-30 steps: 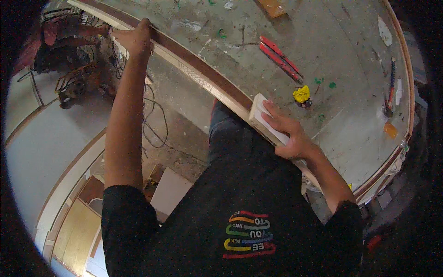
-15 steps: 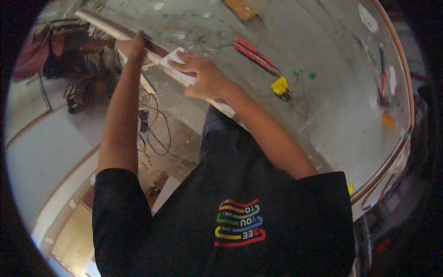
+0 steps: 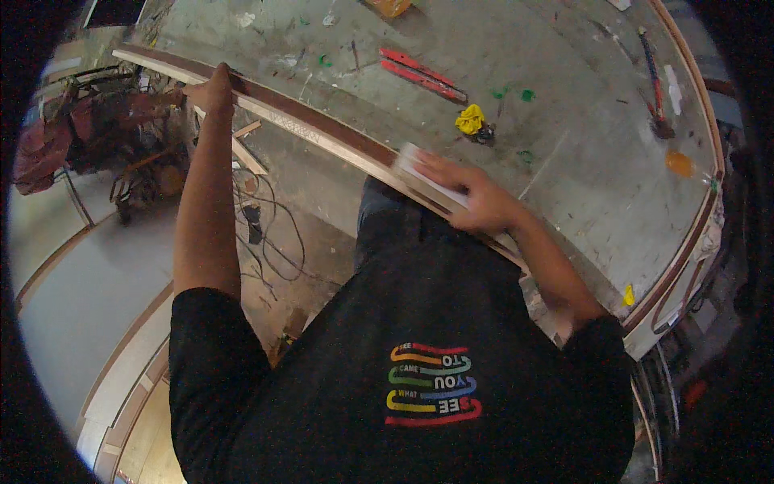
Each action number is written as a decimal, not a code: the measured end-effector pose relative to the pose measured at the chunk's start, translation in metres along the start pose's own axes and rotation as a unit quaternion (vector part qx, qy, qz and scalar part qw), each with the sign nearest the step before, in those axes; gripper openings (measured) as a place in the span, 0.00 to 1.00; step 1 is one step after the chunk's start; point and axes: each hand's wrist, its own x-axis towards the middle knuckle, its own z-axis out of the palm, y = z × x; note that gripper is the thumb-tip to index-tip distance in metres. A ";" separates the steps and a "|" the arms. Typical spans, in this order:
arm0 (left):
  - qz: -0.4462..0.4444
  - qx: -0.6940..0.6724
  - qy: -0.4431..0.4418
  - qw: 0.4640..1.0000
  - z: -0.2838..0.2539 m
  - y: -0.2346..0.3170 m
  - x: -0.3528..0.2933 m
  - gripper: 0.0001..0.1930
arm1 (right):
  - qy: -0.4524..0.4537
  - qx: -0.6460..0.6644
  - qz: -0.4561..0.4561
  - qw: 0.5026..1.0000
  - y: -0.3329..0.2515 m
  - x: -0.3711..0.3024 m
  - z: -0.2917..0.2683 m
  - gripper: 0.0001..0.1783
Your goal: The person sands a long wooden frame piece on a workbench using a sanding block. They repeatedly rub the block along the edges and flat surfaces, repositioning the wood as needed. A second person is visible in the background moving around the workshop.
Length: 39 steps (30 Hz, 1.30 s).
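A long wooden strip (image 3: 330, 148), brown on its upper face and pale along its side, runs slantwise along the near edge of the worktable (image 3: 564, 194). My left hand (image 3: 211, 90) is closed around the strip near its far left end. Farther down the strip, my right hand (image 3: 486, 200) presses a folded white sheet (image 3: 439, 190), perhaps sandpaper, against the wood. Its fingers lie over the sheet, which is blurred by motion.
On the table lie a red-handled tool (image 3: 423, 75), a crumpled yellow piece (image 3: 470, 119), another red-and-black tool (image 3: 657, 89) and an orange-tinted bottle (image 3: 681, 164). Wood offcuts (image 3: 248, 153) and looped cables (image 3: 278, 234) are below the table edge at left.
My right hand has slid the white sheet along the strip, toward my body and to the right. My left hand still grips the strip. The whole view has also shifted.
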 end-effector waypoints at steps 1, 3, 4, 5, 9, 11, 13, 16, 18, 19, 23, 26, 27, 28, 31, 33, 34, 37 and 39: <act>-0.004 -0.005 -0.016 1.000 -0.004 0.004 0.002 0.52 | -0.005 0.007 -0.003 1.000 -0.001 0.030 0.003 0.53; -0.021 0.100 -0.022 0.995 -0.005 0.014 0.000 0.55 | -0.023 0.018 -0.016 0.999 -0.010 0.072 0.002 0.55; -0.030 0.122 -0.015 0.992 -0.007 0.022 -0.004 0.57 | -0.018 -0.040 0.004 0.999 -0.017 0.084 0.005 0.56; -0.026 0.246 0.083 0.965 -0.003 0.034 -0.009 0.55 | -0.014 -0.096 0.026 0.995 -0.025 0.091 0.008 0.57; 0.448 0.083 -0.213 0.864 -0.031 0.069 -0.096 0.31 | 0.047 -0.250 0.158 0.954 -0.046 0.062 0.033 0.48; 0.458 -0.009 -0.520 0.721 -0.037 0.079 -0.166 0.33 | 0.129 -0.282 0.176 0.934 -0.038 0.026 0.047 0.42; 0.493 0.108 -0.678 0.535 -0.047 0.086 -0.226 0.39 | 0.244 -0.307 0.139 0.909 -0.017 -0.032 0.056 0.34; 0.641 0.182 -0.559 0.493 -0.048 0.088 -0.286 0.40 | 0.369 -0.263 0.264 0.851 0.011 -0.134 0.069 0.36; 0.648 0.277 -0.522 0.480 -0.043 0.089 -0.297 0.39 | 0.437 -0.266 0.385 0.768 0.026 -0.204 0.067 0.31; 0.655 0.244 -0.530 0.481 -0.040 0.089 -0.296 0.38 | 0.456 -0.350 0.436 0.692 0.030 -0.233 0.068 0.31; 0.702 0.181 -0.504 0.469 -0.030 0.080 -0.288 0.34 | 0.563 -0.377 0.411 0.610 0.031 -0.272 0.076 0.30; 0.706 0.198 -0.503 0.458 -0.030 0.073 -0.286 0.35 | 0.586 -0.374 0.357 0.623 0.025 -0.215 0.087 0.28; 0.695 0.192 -0.511 0.468 -0.031 0.073 -0.286 0.34 | 0.577 -0.351 0.366 0.640 0.022 -0.185 0.092 0.27; 0.686 0.194 -0.519 0.472 -0.033 0.073 -0.286 0.34 | 0.583 -0.353 0.324 0.656 0.019 -0.153 0.097 0.26; 0.650 0.194 -0.551 0.487 -0.037 0.080 -0.285 0.33 | 0.549 -0.409 0.247 0.686 0.011 -0.053 0.122 0.24; 0.643 0.185 -0.549 0.501 -0.037 0.085 -0.286 0.32 | 0.548 -0.357 0.252 0.713 0.015 -0.034 0.128 0.26; 0.648 0.185 -0.543 0.502 -0.036 0.086 -0.288 0.32 | 0.550 -0.355 0.210 0.726 0.019 -0.039 0.127 0.26; 0.652 0.175 -0.532 0.511 -0.036 0.087 -0.292 0.32 | 0.576 -0.359 0.289 0.675 0.036 -0.118 0.108 0.27; 0.638 0.177 -0.541 0.519 -0.038 0.085 -0.293 0.32 | 0.550 -0.334 0.381 0.664 0.046 -0.203 0.084 0.22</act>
